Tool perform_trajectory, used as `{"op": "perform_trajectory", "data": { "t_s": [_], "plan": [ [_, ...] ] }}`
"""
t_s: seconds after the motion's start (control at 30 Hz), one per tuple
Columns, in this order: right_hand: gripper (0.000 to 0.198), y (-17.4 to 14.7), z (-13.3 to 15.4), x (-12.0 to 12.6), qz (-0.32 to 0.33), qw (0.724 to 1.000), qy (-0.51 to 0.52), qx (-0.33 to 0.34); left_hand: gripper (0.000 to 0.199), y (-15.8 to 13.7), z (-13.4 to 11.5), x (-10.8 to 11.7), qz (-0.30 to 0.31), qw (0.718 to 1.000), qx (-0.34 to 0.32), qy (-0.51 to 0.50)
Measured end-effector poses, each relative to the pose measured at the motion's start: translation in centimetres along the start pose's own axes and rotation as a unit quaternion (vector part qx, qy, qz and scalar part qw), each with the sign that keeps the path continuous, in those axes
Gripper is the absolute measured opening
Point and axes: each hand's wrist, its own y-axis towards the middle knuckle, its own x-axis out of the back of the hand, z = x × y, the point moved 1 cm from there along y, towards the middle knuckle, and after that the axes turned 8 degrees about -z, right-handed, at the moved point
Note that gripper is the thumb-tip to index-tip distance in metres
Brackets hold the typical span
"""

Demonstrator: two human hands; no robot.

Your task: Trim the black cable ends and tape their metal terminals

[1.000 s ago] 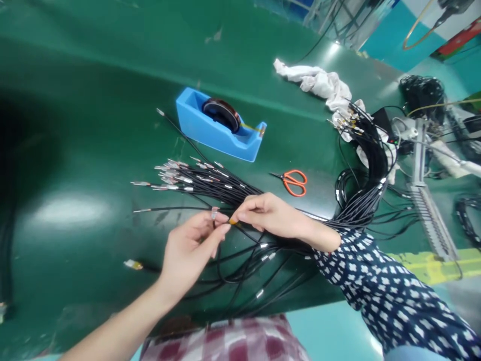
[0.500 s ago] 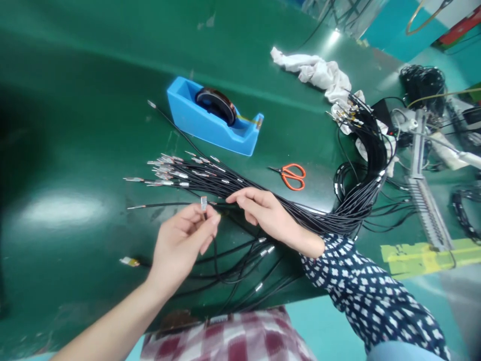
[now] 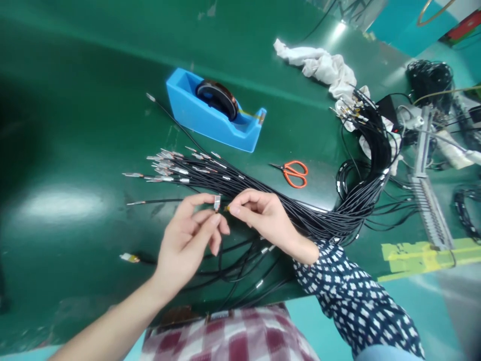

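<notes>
A small silver connector (image 3: 217, 202) on the end of a black cable is pinched in my left hand (image 3: 188, 235), thumb against fingers. Just to its right, my right hand (image 3: 261, 213) pinches a small piece of amber tape (image 3: 226, 208) between thumb and fingertips. The tape is at or very near the connector; whether they touch I cannot tell. Behind both hands lies a thick bundle of black cables (image 3: 240, 186), its stripped and metal-tipped ends (image 3: 165, 163) pointing left. Closer to me, another cable ends in a connector with yellow tape (image 3: 130, 258).
Beyond the bundle stands a blue tape dispenser (image 3: 214, 120) with an amber roll (image 3: 218, 99). Orange-handled scissors (image 3: 295, 174) lie to its right. At the far right are a crumpled white cloth (image 3: 319, 65), coiled cables (image 3: 430, 82) and a grey metal rail (image 3: 428, 200).
My left hand has moved slightly right with the connector, toward my right hand. My right hand's fingers have closed into a pinch, and amber tape now shows at their tips.
</notes>
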Motion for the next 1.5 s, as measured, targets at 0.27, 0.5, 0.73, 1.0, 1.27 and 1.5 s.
{"op": "perform_trajectory", "data": {
  "t_s": [0.27, 0.5, 0.73, 1.0, 1.27, 1.5],
  "plan": [
    [0.028, 0.2, 0.1, -0.3, 0.013, 1.000, 0.021, -0.004, 0.030, -0.3, -0.2, -0.1, 0.024, 0.999, 0.012, 0.019],
    [0.023, 0.1, -0.1, -0.4, 0.016, 0.999, 0.029, -0.014, 0.030, -0.2, -0.5, -0.3, 0.021, 0.999, 0.006, 0.026],
    [0.024, 0.0, -0.2, -0.7, 0.016, 0.999, 0.029, -0.011, 0.030, -0.3, -0.3, -0.2, 0.022, 0.999, 0.001, 0.024],
    [0.027, 0.0, -0.2, -0.9, 0.011, 0.999, 0.036, -0.009, 0.028, -0.3, -0.5, -0.2, 0.020, 1.000, 0.002, 0.023],
    [0.031, -0.3, -0.5, -1.7, 0.005, 0.998, 0.056, -0.001, 0.027, -0.4, 0.1, 0.0, 0.013, 1.000, -0.003, 0.002],
    [0.026, -0.4, -1.0, -2.3, 0.023, 0.997, 0.075, 0.005, 0.022, -0.1, 0.3, 0.1, 0.002, 0.998, 0.049, -0.037]
  ]
}}
